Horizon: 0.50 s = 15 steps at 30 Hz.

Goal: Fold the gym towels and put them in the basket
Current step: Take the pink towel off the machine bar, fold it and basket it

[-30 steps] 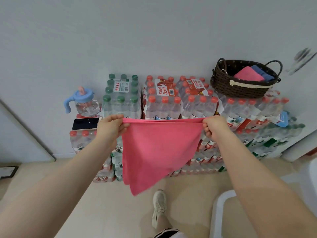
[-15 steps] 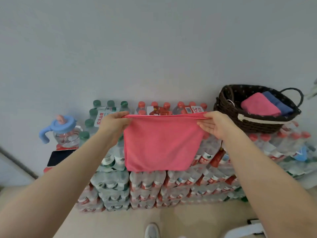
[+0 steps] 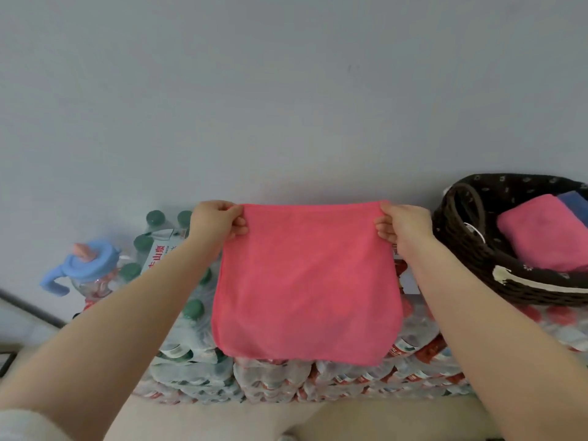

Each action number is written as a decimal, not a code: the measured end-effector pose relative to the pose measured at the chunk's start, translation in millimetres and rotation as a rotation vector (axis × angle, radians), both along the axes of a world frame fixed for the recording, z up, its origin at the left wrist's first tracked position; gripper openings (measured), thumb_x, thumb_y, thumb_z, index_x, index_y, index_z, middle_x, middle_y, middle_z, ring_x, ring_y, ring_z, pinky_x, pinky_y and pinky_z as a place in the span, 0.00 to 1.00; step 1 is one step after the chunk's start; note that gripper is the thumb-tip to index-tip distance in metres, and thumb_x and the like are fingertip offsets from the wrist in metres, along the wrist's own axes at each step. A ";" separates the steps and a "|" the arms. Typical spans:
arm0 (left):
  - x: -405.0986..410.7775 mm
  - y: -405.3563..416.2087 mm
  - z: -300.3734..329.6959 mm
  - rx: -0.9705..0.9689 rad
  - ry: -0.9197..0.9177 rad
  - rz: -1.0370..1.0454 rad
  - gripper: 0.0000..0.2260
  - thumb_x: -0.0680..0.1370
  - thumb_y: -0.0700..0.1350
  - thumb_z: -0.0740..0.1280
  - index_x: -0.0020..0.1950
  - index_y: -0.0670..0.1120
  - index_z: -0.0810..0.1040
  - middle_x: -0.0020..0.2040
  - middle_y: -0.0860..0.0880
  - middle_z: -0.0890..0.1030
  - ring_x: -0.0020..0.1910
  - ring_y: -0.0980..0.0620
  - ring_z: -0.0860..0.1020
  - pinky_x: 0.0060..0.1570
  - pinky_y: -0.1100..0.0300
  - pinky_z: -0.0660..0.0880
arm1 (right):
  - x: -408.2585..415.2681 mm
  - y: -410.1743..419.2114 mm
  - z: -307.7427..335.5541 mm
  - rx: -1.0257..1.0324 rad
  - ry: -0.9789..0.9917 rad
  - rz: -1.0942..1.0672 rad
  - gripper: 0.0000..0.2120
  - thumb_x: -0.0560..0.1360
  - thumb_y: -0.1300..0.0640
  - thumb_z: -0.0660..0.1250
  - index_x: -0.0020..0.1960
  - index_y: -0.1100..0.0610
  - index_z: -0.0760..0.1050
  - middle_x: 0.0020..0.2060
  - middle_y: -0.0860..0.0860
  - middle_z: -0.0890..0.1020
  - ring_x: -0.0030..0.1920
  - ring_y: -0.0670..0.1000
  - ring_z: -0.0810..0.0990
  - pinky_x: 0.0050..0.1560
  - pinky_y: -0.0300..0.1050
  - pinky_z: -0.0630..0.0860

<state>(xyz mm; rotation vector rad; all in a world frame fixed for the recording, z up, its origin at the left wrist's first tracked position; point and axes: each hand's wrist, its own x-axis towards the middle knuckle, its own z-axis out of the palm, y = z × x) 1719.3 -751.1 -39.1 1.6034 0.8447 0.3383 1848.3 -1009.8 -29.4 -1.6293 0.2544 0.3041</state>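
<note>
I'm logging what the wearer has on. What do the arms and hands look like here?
Both forearms are bare: no sleeves, watch or bracelet in view. The left hand and right hand wear no gloves, and no rings show. The upper arms lie outside the frame.

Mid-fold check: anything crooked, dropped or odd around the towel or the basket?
Nothing stands out. Left hand and right hand pinch the pink towel's top corners; it hangs flat. The basket sits on the bottle packs, holding folded towels.
</note>
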 end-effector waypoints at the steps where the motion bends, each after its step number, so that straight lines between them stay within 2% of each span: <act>1: 7.3 1.9 1.1 -0.013 0.008 -0.008 0.11 0.77 0.38 0.63 0.35 0.44 0.73 0.19 0.52 0.76 0.17 0.60 0.75 0.16 0.72 0.65 | 6.2 4.1 -2.0 0.007 -0.002 -0.012 0.09 0.76 0.59 0.65 0.37 0.57 0.71 0.20 0.51 0.78 0.16 0.42 0.73 0.20 0.32 0.72; 3: 20.6 6.9 2.5 -0.038 0.001 0.004 0.11 0.78 0.39 0.62 0.35 0.43 0.73 0.18 0.52 0.76 0.18 0.60 0.75 0.17 0.71 0.68 | 17.6 11.6 -8.4 -0.027 -0.035 0.002 0.11 0.77 0.59 0.63 0.36 0.57 0.70 0.28 0.54 0.79 0.18 0.42 0.75 0.22 0.33 0.73; 5: 31.9 9.1 2.5 -0.052 -0.028 0.035 0.10 0.78 0.38 0.62 0.37 0.42 0.73 0.25 0.50 0.79 0.21 0.60 0.77 0.22 0.70 0.73 | 25.4 20.4 -15.6 -0.051 -0.080 0.015 0.13 0.79 0.59 0.60 0.35 0.56 0.70 0.33 0.55 0.79 0.21 0.41 0.77 0.26 0.34 0.73; 7: 37.3 7.1 -1.8 -0.018 -0.011 0.053 0.04 0.78 0.37 0.60 0.48 0.40 0.74 0.37 0.45 0.81 0.29 0.56 0.80 0.34 0.64 0.78 | 25.9 29.4 -20.5 -0.188 -0.146 0.058 0.12 0.78 0.57 0.59 0.36 0.57 0.73 0.38 0.57 0.79 0.33 0.48 0.80 0.34 0.38 0.72; 8: 37.0 5.4 -6.5 0.040 0.027 0.039 0.10 0.78 0.37 0.59 0.58 0.40 0.71 0.44 0.44 0.79 0.37 0.52 0.81 0.42 0.59 0.78 | 23.2 32.3 -22.4 -0.329 -0.173 0.089 0.11 0.78 0.55 0.60 0.40 0.59 0.75 0.41 0.58 0.79 0.41 0.54 0.80 0.39 0.43 0.71; 9: 34.1 1.8 -12.9 0.129 0.078 -0.013 0.18 0.77 0.37 0.59 0.67 0.42 0.65 0.51 0.44 0.77 0.47 0.49 0.79 0.50 0.55 0.76 | 18.7 33.5 -24.4 -0.451 -0.196 0.109 0.13 0.77 0.53 0.60 0.48 0.62 0.76 0.46 0.60 0.79 0.50 0.56 0.79 0.44 0.44 0.71; 11: 21.5 -12.4 -22.6 0.345 0.149 -0.156 0.27 0.77 0.39 0.60 0.74 0.42 0.54 0.66 0.42 0.71 0.65 0.45 0.71 0.64 0.54 0.67 | -1.1 35.0 -23.9 -0.519 -0.269 0.205 0.21 0.78 0.52 0.59 0.66 0.64 0.66 0.63 0.58 0.75 0.65 0.55 0.72 0.59 0.43 0.67; 13: 4.9 -31.0 -30.4 0.544 0.102 -0.318 0.28 0.78 0.42 0.60 0.75 0.41 0.53 0.74 0.42 0.62 0.72 0.45 0.62 0.70 0.58 0.57 | -27.4 38.0 -25.7 -0.629 -0.498 0.390 0.27 0.78 0.52 0.58 0.74 0.61 0.56 0.72 0.57 0.65 0.72 0.54 0.62 0.71 0.46 0.58; 15: -10.6 -47.3 -40.6 0.737 0.113 -0.532 0.28 0.78 0.54 0.57 0.74 0.42 0.57 0.75 0.42 0.59 0.75 0.46 0.56 0.72 0.57 0.50 | -54.1 40.8 -33.4 -0.844 -0.691 0.626 0.28 0.79 0.50 0.56 0.75 0.58 0.52 0.75 0.55 0.58 0.75 0.53 0.54 0.75 0.50 0.49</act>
